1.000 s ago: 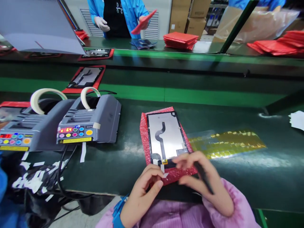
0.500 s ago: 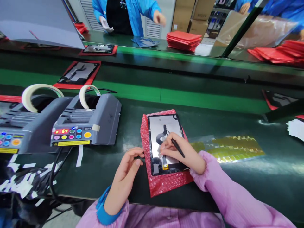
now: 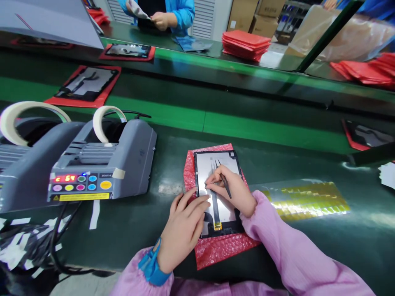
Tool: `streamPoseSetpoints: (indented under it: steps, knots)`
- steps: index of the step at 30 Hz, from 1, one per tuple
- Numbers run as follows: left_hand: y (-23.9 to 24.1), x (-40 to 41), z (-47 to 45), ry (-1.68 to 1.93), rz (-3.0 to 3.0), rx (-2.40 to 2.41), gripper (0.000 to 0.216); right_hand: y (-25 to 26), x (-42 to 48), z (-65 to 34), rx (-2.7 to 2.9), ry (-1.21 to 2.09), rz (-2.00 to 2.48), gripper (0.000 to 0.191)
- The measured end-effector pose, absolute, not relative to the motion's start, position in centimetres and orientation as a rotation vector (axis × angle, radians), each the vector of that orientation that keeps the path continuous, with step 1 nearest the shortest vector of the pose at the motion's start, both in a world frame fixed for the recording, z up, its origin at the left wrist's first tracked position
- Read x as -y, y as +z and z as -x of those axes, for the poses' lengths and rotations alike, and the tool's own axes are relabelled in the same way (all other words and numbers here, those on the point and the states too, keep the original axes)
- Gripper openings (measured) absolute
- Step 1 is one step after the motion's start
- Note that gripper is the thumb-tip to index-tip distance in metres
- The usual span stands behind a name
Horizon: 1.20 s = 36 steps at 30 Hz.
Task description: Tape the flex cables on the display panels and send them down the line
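Note:
A tablet panel (image 3: 228, 205) with a silver back and a black flex cable lies on a red bubble-wrap pouch (image 3: 219, 246) on the dark green bench. My left hand (image 3: 185, 226) rests on the panel's left edge, fingers stretched flat onto the silver surface. My right hand (image 3: 230, 189) is over the panel's middle, fingers pinched together on the flex cable, with black tweezers (image 3: 224, 181) held in the same hand and pointing away from me.
Two grey tape dispensers (image 3: 101, 164) with white tape rolls stand at left, cut tape strips below them. A yellow-patterned clear sheet (image 3: 308, 197) lies right of the pouch. More panels on red pouches (image 3: 83, 84) sit on the conveyor. A person in blue stands across, near stacked red pouches (image 3: 245, 43).
My left hand moved from beside the pouch onto the panel's left edge and flattened. My right hand shifted slightly up the flex cable. The view tilted nearer the bench.

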<state>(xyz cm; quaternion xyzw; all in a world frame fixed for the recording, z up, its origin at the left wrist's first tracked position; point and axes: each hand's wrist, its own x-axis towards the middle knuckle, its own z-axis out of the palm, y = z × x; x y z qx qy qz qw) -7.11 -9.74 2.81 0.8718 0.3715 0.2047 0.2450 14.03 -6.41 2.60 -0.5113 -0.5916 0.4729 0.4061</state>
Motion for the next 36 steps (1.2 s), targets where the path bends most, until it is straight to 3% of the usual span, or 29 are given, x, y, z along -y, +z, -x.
streamPoseSetpoints:
  steps: [8,13,17,21,29,36]
  knots:
    - [2.0,9.8,6.8,0.478,-2.546,-1.011,0.040,2.1,6.2,-13.9,1.531,1.112,1.346,0.031]
    - [1.5,10.2,6.9,0.452,-2.609,-1.030,0.038,2.2,2.4,-15.5,1.626,0.690,1.486,0.042]
    - [0.5,11.1,7.1,0.505,-2.694,-1.241,0.042,4.0,1.4,-19.2,1.506,0.390,1.906,0.033]
    - [-0.4,11.2,7.2,0.511,-2.746,-1.269,0.048,5.2,5.3,-21.6,1.413,0.790,2.218,0.031]
    - [-0.2,10.4,7.3,0.553,-2.740,-1.265,0.050,3.7,9.2,-19.7,1.345,0.956,1.686,0.038]
    - [-1.0,9.8,7.4,0.765,-2.734,-1.331,0.046,3.3,-3.6,-21.0,1.000,0.671,1.538,0.047]
